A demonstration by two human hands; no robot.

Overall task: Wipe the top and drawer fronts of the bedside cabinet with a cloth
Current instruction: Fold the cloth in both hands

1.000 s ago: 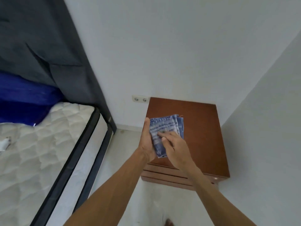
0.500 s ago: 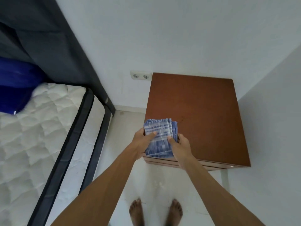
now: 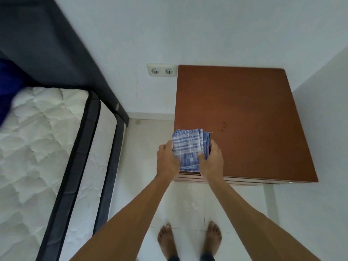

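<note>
A folded blue-and-white checked cloth (image 3: 189, 147) is held over the near left corner of the brown wooden bedside cabinet (image 3: 250, 119). My left hand (image 3: 166, 159) grips its left edge and my right hand (image 3: 211, 160) grips its right edge, thumbs on top. Whether the cloth touches the cabinet top I cannot tell. Only thin edges of the drawer fronts (image 3: 244, 180) show below the top's front edge. A few dark specks mark the top near its middle.
A bed with a white quilted mattress (image 3: 37, 147) and dark frame (image 3: 90, 157) stands to the left. A double wall socket (image 3: 162, 71) sits left of the cabinet. White walls close in behind and at right. My bare feet (image 3: 188, 240) stand on the pale floor.
The view has tilted down and moved closer to the cabinet, bringing my feet into sight. Both hands now grip the cloth by its sides instead of the right fingers lying on top.
</note>
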